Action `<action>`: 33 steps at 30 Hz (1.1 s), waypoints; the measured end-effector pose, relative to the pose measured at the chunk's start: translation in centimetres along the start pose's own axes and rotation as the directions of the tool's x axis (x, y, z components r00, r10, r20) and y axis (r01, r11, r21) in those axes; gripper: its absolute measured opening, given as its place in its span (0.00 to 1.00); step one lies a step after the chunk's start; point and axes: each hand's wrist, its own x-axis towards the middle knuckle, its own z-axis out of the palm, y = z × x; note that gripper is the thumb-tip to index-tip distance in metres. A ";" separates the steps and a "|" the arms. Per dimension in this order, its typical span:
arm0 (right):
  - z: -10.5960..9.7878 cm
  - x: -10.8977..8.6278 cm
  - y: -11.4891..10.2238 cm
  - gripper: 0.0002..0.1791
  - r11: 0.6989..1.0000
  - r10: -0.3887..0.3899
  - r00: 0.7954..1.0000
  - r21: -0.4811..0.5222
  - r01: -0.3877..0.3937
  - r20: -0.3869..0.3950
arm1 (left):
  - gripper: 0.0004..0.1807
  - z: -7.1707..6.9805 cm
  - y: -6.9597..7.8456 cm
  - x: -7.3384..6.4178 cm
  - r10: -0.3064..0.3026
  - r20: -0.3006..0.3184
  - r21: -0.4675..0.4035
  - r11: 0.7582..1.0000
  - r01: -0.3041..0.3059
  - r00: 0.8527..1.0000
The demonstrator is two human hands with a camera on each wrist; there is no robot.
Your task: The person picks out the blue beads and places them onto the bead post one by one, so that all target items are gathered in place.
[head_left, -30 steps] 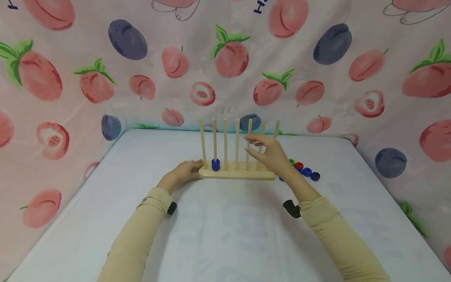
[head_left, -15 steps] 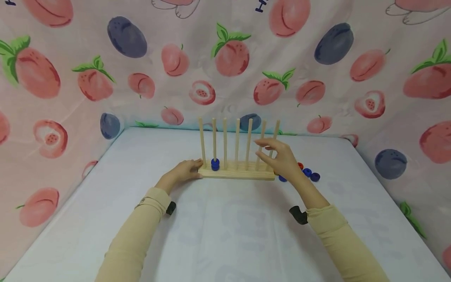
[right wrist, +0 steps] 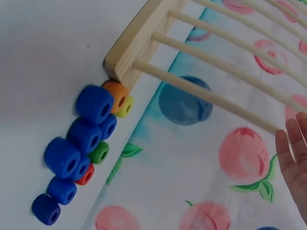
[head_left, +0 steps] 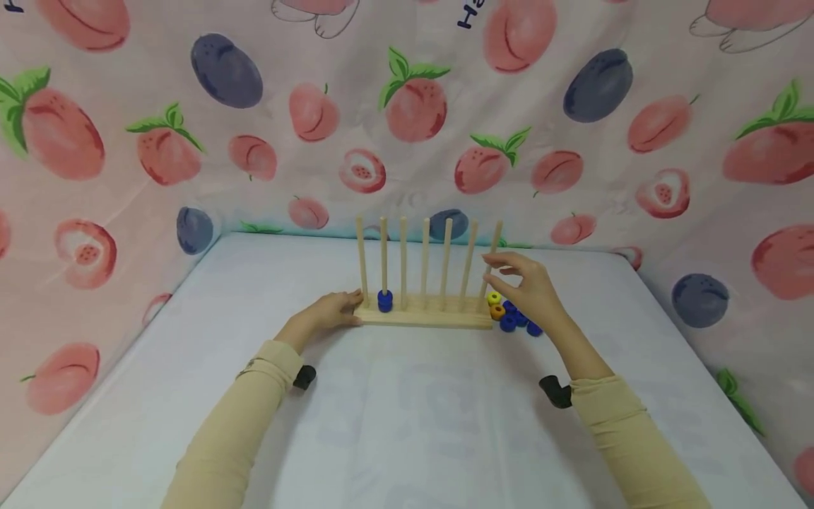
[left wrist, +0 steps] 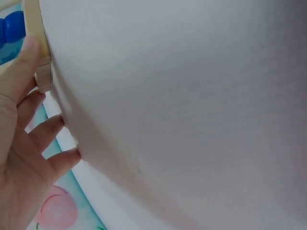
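A wooden stand point(head_left: 422, 320) with a row of upright pegs stands at the middle of the table. Its left end is held by my left hand point(head_left: 323, 312); in the left wrist view the thumb presses the base point(left wrist: 42, 72), with the other fingers spread beside it. Two blue beads point(head_left: 384, 301) sit stacked low on the second peg from the left. Beside the rightmost peg point(head_left: 496, 237) hovers my right hand point(head_left: 526, 286), its thumb and index finger apart with no bead between them. In the right wrist view its fingertips point(right wrist: 283, 143) appear close to that peg's top.
Against the stand's right end lies a cluster of loose beads: several blue beads point(right wrist: 64, 157), an orange bead point(right wrist: 115, 93), a yellow bead point(right wrist: 125, 106), a green bead point(right wrist: 99, 152) and a red bead point(right wrist: 85, 174). A fruit-print cloth point(head_left: 362, 71) rises behind the table.
My right hand has moved right along the pegs, from the middle ones to the rightmost. The yellow and orange beads have come into view beside the stand. My left hand stays put.
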 end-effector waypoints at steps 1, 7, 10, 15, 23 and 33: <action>-0.2 -0.1 0.2 0.19 1.000 0.002 1.000 -0.005 -0.002 -0.002 | 0.34 0.0 -0.1 0.0 0.000 0.002 -0.006 1.000 0.000 1.000; -1.5 -0.9 1.6 0.18 0.999 0.037 0.999 -0.019 -0.038 -0.026 | 0.34 0.2 -0.2 -0.1 0.014 -0.002 -0.011 1.000 -0.014 1.000; -2.2 -1.2 2.3 0.18 0.998 0.059 0.998 -0.027 -0.060 -0.038 | 0.34 0.2 -0.1 -0.1 0.013 -0.006 0.007 1.000 -0.013 1.000; -3.1 -1.8 3.9 0.18 0.992 0.112 0.994 -0.060 -0.112 -0.017 | 0.33 0.2 0.0 -0.3 0.005 -0.013 0.034 0.999 -0.005 1.000; -4.0 -3.2 6.3 0.19 0.977 0.177 0.983 -0.127 -0.171 0.037 | 0.34 0.2 -0.1 0.4 -0.001 -0.009 0.023 1.000 0.001 1.000; -4.5 -3.9 7.3 0.23 0.957 0.258 0.955 -0.172 -0.233 0.144 | 0.35 0.6 -1.3 0.7 0.050 -0.033 0.039 0.998 -0.048 0.998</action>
